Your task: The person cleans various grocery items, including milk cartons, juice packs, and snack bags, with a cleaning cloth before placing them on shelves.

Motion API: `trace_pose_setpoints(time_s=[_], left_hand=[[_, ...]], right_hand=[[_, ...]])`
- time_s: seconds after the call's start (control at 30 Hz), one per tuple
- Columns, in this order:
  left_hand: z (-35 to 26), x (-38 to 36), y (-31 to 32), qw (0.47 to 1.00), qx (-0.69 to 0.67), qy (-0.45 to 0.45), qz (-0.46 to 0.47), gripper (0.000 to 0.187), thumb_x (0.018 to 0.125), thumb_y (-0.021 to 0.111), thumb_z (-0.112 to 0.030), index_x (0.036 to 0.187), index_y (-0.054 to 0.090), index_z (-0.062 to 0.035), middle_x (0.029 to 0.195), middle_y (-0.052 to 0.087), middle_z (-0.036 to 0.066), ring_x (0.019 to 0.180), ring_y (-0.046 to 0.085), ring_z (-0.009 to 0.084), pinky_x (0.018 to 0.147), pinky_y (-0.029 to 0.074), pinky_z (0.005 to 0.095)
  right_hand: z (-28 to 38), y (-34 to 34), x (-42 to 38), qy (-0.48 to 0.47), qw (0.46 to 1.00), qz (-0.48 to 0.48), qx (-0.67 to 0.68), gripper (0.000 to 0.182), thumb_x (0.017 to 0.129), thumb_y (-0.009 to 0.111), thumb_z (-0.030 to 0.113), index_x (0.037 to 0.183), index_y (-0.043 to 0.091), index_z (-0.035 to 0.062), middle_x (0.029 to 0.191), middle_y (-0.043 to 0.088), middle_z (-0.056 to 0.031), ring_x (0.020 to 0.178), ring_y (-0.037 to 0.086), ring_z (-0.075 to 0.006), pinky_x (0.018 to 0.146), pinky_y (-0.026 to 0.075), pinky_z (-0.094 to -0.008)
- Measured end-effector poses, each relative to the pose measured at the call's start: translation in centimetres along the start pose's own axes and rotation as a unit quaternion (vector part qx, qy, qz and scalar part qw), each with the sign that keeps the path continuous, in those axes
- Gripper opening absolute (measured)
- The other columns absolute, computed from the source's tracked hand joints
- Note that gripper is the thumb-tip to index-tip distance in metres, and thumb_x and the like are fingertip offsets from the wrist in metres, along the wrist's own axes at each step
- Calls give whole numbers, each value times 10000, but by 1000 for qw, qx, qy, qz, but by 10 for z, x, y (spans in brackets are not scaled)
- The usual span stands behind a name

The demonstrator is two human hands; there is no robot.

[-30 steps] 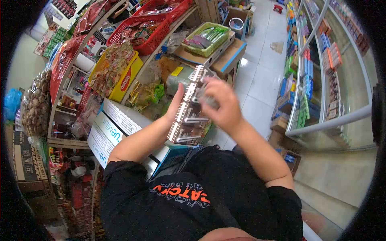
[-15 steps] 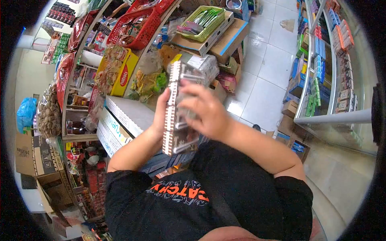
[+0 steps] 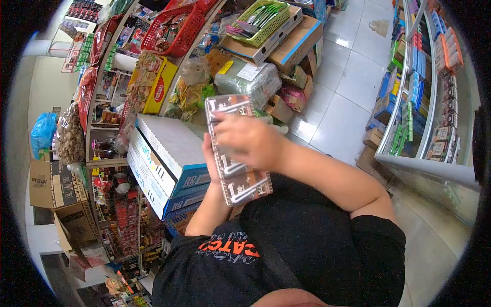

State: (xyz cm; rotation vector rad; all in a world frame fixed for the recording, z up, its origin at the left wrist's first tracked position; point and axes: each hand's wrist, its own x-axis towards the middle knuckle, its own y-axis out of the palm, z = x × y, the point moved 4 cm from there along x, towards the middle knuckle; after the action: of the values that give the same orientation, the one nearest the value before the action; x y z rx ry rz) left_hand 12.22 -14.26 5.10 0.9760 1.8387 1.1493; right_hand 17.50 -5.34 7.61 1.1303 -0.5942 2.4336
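Observation:
A long pack of brown-and-white drink cartons [image 3: 250,180], with white straws lying slantwise on the faces, is held tilted in front of my chest. My left hand [image 3: 211,159] grips it from the left side and behind; most of its fingers are hidden by the pack. Over the upper middle of the pack is my right hand [image 3: 248,140], its fingers bent and smeared by motion. Whether it grips a straw or only touches the cartons cannot be made out.
Left of the pack stands a white-and-blue carton box [image 3: 153,166] on other boxes. Beyond are a plastic-wrapped bundle [image 3: 245,82], a green basket [image 3: 258,25] and a red basket [image 3: 171,30]. A glass display case [image 3: 424,102] lines the right side, beside the tiled floor [image 3: 332,87].
The pack has turned from edge-on so its printed face with the straws shows. My right hand has moved slightly down and left over it. The view has shifted a little.

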Motion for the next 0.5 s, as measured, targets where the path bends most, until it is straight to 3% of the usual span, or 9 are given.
trace_pose_setpoints(time_s=[0.1,0.13,0.17,0.23,0.33,0.43,0.5], left_hand=[[1,-3,-7,993,121,2,-6,571,869,269,-498,1252,400,-95,1215,468,130,1104,462,285,924,380,462],[-1,-2,-9,994,105,2,31,575,864,269,-499,1260,393,-99,1230,459,139,1123,450,291,939,367,461],[-4,0,-17,996,80,25,-41,672,828,263,-584,1285,352,-99,1226,449,159,1078,484,316,915,397,458],[-7,5,-29,994,51,66,-68,660,831,266,-575,1290,351,-109,1241,442,151,1111,464,310,926,387,457],[5,15,-18,976,211,13,-54,673,819,274,-585,1309,333,-128,1271,419,142,1147,435,310,946,373,450],[28,15,-9,987,156,-35,36,693,800,293,-605,1326,313,-154,1284,404,149,1157,417,334,961,359,443],[32,13,-13,999,33,-11,17,711,784,302,-624,1326,313,-163,1293,390,155,1158,411,349,957,357,464]], right_hand=[[-29,-15,-15,109,993,-37,-11,273,674,624,61,937,560,34,1093,535,-137,1148,445,-314,950,372,-387],[-32,-16,-20,133,990,-39,2,270,681,620,63,943,560,33,1089,537,-140,1147,446,-313,952,371,-384],[-32,-16,-24,156,987,-39,16,268,689,616,65,948,559,32,1084,539,-143,1145,447,-312,953,370,-382],[-16,-10,-28,114,992,1,52,283,687,616,64,962,558,32,1097,533,-145,1139,452,-312,949,372,-388],[16,-6,-23,9,995,49,89,294,686,620,75,971,557,33,1101,534,-144,1132,458,-314,944,376,-390],[24,-8,-18,-52,995,56,66,294,678,627,97,956,552,40,1090,539,-144,1128,460,-315,939,382,-386],[6,-19,-15,-55,998,17,-1,279,666,631,122,921,544,50,1068,542,-143,1128,457,-312,932,390,-373]])
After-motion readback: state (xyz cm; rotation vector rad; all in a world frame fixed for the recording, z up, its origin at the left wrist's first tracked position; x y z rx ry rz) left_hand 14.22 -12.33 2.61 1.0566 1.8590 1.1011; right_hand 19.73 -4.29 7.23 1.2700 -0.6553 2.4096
